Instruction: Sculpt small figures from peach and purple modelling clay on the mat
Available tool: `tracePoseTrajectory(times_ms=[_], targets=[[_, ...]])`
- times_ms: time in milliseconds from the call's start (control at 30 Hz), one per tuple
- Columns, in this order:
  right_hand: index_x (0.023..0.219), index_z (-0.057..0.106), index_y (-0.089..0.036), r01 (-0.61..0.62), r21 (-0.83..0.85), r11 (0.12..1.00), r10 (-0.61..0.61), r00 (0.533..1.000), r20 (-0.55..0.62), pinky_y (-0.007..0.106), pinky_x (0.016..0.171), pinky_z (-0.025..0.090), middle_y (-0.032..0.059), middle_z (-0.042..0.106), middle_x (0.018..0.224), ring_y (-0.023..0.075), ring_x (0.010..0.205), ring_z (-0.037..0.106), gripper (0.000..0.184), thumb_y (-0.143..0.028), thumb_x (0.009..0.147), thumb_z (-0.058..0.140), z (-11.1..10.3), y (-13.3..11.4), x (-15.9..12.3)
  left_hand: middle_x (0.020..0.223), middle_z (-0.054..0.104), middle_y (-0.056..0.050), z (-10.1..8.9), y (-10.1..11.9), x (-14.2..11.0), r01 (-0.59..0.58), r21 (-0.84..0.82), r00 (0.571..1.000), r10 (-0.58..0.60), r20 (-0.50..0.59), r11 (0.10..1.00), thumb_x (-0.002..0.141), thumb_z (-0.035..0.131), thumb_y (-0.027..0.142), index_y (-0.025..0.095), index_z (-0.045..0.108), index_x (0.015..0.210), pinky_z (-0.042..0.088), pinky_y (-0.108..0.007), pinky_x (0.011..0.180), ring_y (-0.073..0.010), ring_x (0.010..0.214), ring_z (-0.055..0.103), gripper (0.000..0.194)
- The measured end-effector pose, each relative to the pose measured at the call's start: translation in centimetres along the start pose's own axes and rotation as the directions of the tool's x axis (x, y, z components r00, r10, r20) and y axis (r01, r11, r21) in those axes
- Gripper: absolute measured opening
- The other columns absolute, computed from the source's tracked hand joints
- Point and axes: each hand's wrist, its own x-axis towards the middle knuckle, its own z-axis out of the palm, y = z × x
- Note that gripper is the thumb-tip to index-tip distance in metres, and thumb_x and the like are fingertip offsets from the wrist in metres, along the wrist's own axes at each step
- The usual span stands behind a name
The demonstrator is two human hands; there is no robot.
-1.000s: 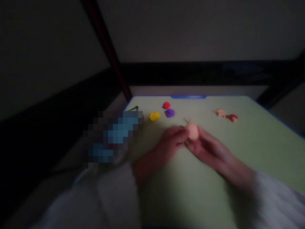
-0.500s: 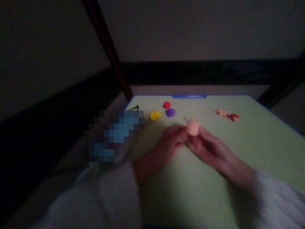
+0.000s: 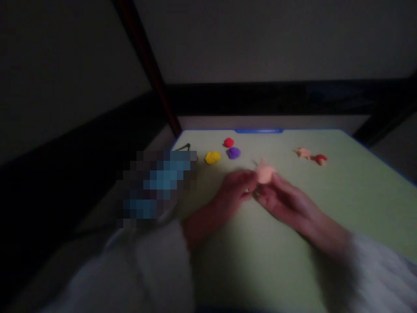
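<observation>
Between my two hands, just above the table, is a pale peach lump of modelling clay (image 3: 265, 173), rounded with a small point sticking up at its top. My left hand (image 3: 236, 187) pinches its left side with thumb and fingers. From the right, my right hand (image 3: 286, 200) grips it, with fingers curled beneath. The clay's underside is hidden by my fingers. Beyond my left hand lie a yellow clay lump (image 3: 213, 157), a purple clay lump (image 3: 233, 152) and a red clay lump (image 3: 228, 142).
The pale green table (image 3: 254, 261) has a blue rim with a blue handle-like piece (image 3: 259, 131) at the far edge. At the right lie a peach clay shape (image 3: 303, 152) and a red-and-peach clay piece (image 3: 320, 159). A blurred-out bluish object (image 3: 163, 178) is at the left edge.
The peach clay has tilted slightly in my fingers, its point looking a bit broader now. Both hands keep nearly the same place; the view has shifted very slightly.
</observation>
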Motion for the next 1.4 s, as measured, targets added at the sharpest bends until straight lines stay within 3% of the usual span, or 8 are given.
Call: tracePoseTrajectory(times_ms=[533, 667, 733, 867, 967, 1133, 1300, 1400], targets=[[0.087, 0.066, -0.022, -0.003, -0.047, 0.999, 0.004, 1.000, 0.018, 0.018, 0.066, 0.049, -0.0035, 0.067, 0.082, 0.0071, 0.069, 0.059, 0.016, -0.025, 0.072, 0.072, 0.0, -0.2, 0.0, 0.052, 0.036, 0.006, -0.1, 0.0, -0.1, 0.000, 0.043, 0.999, -0.003, 0.054, 0.999, 0.064, 0.070, 0.034, 0.013, 0.057, 0.065, 0.014, -0.018, 0.040, -0.0023, 0.045, 0.027, 0.025], [0.081, 0.068, -0.025, 0.155, -0.269, 0.951, -0.150, 0.988, 0.040, 0.025, 0.069, 0.047, -0.0024, 0.064, 0.080, 0.0103, 0.070, 0.056, 0.012, -0.033, 0.072, 0.071, 0.5, -0.5, -0.5, 0.062, 0.050, 0.002, 0.0, -0.2, 0.3, 0.023, -0.075, 1.000, -0.023, -0.001, 0.997, 0.067, 0.069, 0.031, 0.013, 0.060, 0.073, 0.028, -0.015, 0.046, -0.0041, 0.053, 0.043, 0.021], [0.078, 0.070, -0.026, 0.365, -0.563, 0.742, -0.359, 0.925, 0.126, 0.029, 0.072, 0.044, 0.0003, 0.061, 0.079, 0.0139, 0.074, 0.054, 0.008, -0.032, 0.074, 0.069, 0.8, -0.8, -0.7, 0.076, 0.058, -0.002, 0.3, -0.1, 0.4, 0.082, -0.217, 0.997, -0.079, 0.024, 0.973, 0.075, 0.062, 0.037, 0.015, 0.061, 0.081, 0.039, -0.017, 0.058, -0.0081, 0.068, 0.054, 0.023], [0.083, 0.073, -0.027, 0.572, -0.806, -0.153, -0.416, 0.703, 0.577, 0.035, 0.072, 0.038, 0.0038, 0.056, 0.080, 0.0184, 0.080, 0.050, 0.010, -0.024, 0.075, 0.068, 0.5, -1.2, -0.9, 0.080, 0.061, -0.007, 0.8, 0.3, 0.2, 0.208, -0.361, 0.973, -0.154, 0.174, 0.909, 0.090, 0.029, 0.045, 0.012, 0.063, 0.085, 0.044, -0.024, 0.074, -0.0136, 0.079, 0.058, 0.048], [0.096, 0.070, -0.025, 0.577, -0.707, -0.409, -0.289, 0.653, 0.700, 0.039, 0.077, 0.037, 0.0060, 0.058, 0.088, 0.0206, 0.085, 0.051, 0.020, -0.026, 0.077, 0.066, 0.1, -1.2, -0.9, 0.078, 0.062, -0.007, 0.7, 0.3, -0.1, 0.221, -0.403, 0.971, -0.161, 0.177, 0.888, 0.092, 0.024, 0.041, 0.011, 0.064, 0.084, 0.045, -0.026, 0.074, -0.0142, 0.077, 0.058, 0.051], [0.080, 0.063, -0.018, 0.530, -0.811, -0.248, -0.450, 0.678, 0.581, 0.032, 0.069, 0.041, 0.0040, 0.058, 0.078, 0.0175, 0.077, 0.053, 0.007, -0.024, 0.077, 0.063, 0.6, -1.2, -1.0, 0.108, 0.064, -0.009, 0.5, 0.2, 0.0, 0.078, -0.247, 0.997, -0.078, 0.012, 0.966, 0.089, 0.035, 0.038, 0.015, 0.066, 0.091, 0.041, -0.029, 0.093, -0.0178, 0.106, 0.055, 0.039], [0.062, 0.050, -0.019, 0.337, -0.942, -0.002, -0.424, 0.852, 0.306, 0.023, 0.045, 0.031, -0.0033, 0.048, 0.054, 0.0093, 0.048, 0.041, 0.022, -0.029, 0.079, 0.058, 1.1, -0.6, -0.8, 0.101, 0.067, -0.010, 1.4, 0.7, 0.0, 0.045, -0.280, 0.996, -0.066, -0.065, 0.959, 0.091, 0.029, 0.038, 0.014, 0.067, 0.084, 0.038, -0.032, 0.099, -0.0189, 0.107, 0.056, 0.046], [0.065, 0.047, -0.019, 0.318, -0.945, 0.076, -0.372, 0.888, 0.269, 0.022, 0.046, 0.033, -0.0030, 0.050, 0.058, 0.0093, 0.049, 0.044, 0.017, -0.025, 0.076, 0.059, 1.2, 0.1, -0.8, 0.102, 0.067, -0.009, 1.8, 1.0, -0.1, 0.052, -0.324, 0.996, -0.072, -0.050, 0.945, 0.091, 0.029, 0.037, 0.014, 0.068, 0.085, 0.037, -0.032, 0.101, -0.0185, 0.110, 0.055, 0.045]])
